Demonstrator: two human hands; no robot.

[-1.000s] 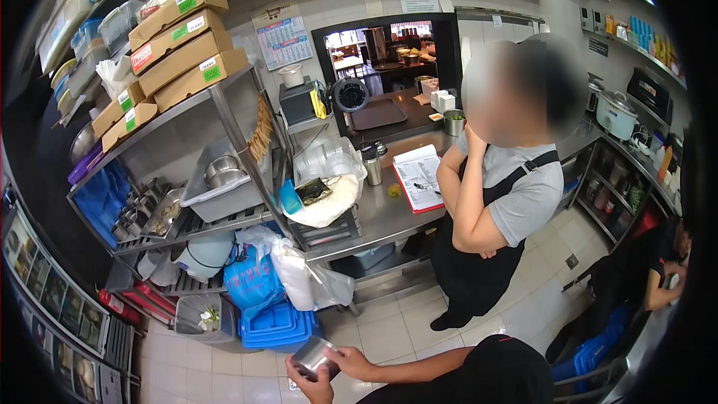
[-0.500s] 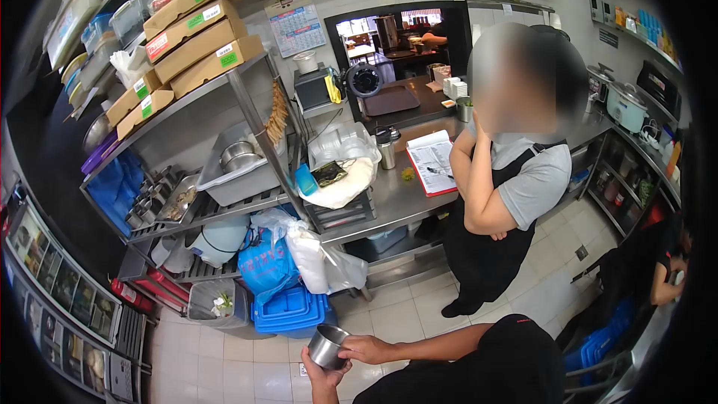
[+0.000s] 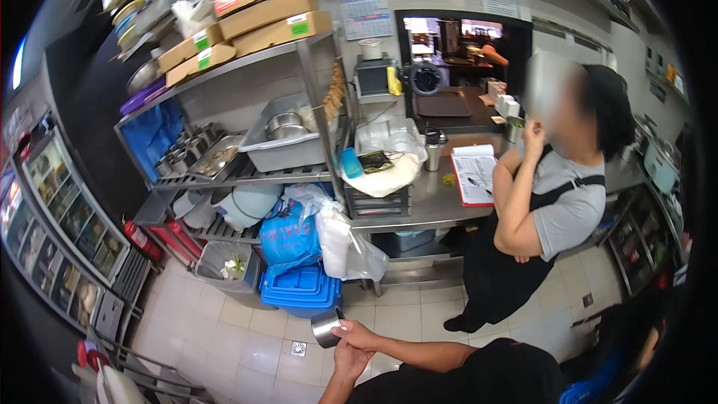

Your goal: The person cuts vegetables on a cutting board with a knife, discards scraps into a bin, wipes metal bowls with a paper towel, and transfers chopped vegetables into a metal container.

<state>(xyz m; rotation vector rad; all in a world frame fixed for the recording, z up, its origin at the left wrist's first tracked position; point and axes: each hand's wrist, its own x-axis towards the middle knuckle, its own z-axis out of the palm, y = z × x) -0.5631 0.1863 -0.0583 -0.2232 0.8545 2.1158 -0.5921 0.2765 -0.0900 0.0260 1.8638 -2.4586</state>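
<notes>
A small stainless-steel cup (image 3: 326, 328) is tilted on its side near the bottom centre. My right hand (image 3: 359, 335) reaches in from the right and grips the cup's right side, fingers closed. Just below it, my left hand (image 3: 351, 359) is closed against the cup's lower right edge and touches my right hand; some of its fingers are hidden. Nothing can be made out inside the cup.
A person (image 3: 553, 202) stands at the steel counter (image 3: 441, 198) beside a clipboard (image 3: 473, 172). At left are a steel rack (image 3: 224, 176), a waste bin (image 3: 232, 269), a blue lidded tub (image 3: 301, 292) and glass-door fridges (image 3: 71, 209). Another person is partly visible at lower right.
The view has swung left, so the room sits further right. The cup has tipped onto its side, and my left hand has slid from under it toward my right hand.
</notes>
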